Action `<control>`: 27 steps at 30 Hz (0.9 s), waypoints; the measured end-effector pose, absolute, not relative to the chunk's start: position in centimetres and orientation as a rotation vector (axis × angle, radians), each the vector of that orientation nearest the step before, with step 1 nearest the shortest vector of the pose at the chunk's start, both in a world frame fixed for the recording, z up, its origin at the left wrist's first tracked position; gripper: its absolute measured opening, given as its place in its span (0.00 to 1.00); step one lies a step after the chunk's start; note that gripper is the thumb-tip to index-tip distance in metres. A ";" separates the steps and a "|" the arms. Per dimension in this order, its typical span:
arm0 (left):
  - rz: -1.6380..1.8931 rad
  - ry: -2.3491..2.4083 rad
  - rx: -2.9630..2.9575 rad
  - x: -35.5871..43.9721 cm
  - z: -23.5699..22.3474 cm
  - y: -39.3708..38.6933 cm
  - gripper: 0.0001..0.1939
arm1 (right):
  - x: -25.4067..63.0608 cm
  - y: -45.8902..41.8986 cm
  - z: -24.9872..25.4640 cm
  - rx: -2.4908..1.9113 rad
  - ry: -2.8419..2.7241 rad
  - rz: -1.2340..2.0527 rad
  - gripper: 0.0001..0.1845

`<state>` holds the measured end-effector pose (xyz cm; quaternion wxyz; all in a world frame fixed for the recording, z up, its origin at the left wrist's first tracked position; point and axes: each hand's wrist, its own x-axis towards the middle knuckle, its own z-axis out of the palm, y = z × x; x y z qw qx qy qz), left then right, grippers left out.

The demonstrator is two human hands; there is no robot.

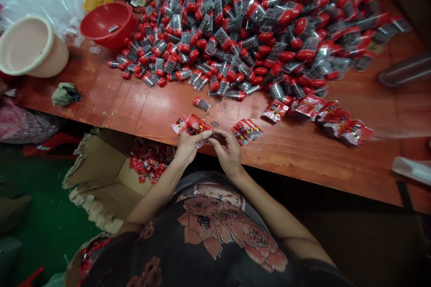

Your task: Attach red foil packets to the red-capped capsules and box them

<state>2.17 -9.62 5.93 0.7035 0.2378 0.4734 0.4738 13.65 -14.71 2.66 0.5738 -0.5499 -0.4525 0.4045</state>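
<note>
My left hand [189, 147] pinches a red printed packet [198, 123] between thumb and fingers at the table's front edge. My right hand [229, 151] meets it there, thumb and fingertips drawn together beside the left thumb; whatever they grip is hidden. Another red printed packet [179, 124] lies just left of the held one. Right of my right hand rests a small stack of printed packets [247, 131]. Beyond my hands a single clear tube with a red cap and dark contents [202, 103] lies on its side.
A large heap of red-capped tubes [222, 40] covers the table's back. More printed packets [336, 119] lie to the right. A red bowl [90, 31] and a pale bucket [55, 56] stand left. Below, an open cardboard box [97, 161] holds red packed pieces [151, 161].
</note>
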 end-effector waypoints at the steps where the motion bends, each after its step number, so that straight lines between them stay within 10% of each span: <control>1: 1.050 1.040 0.521 2.2 5.8 -9.7 0.21 | 13.9 -14.7 2.8 -1.290 -1.097 0.940 0.13; 27: 1.251 1.053 0.474 3.0 5.5 -9.6 0.21 | 14.1 -14.2 3.2 -1.219 -0.756 1.277 0.21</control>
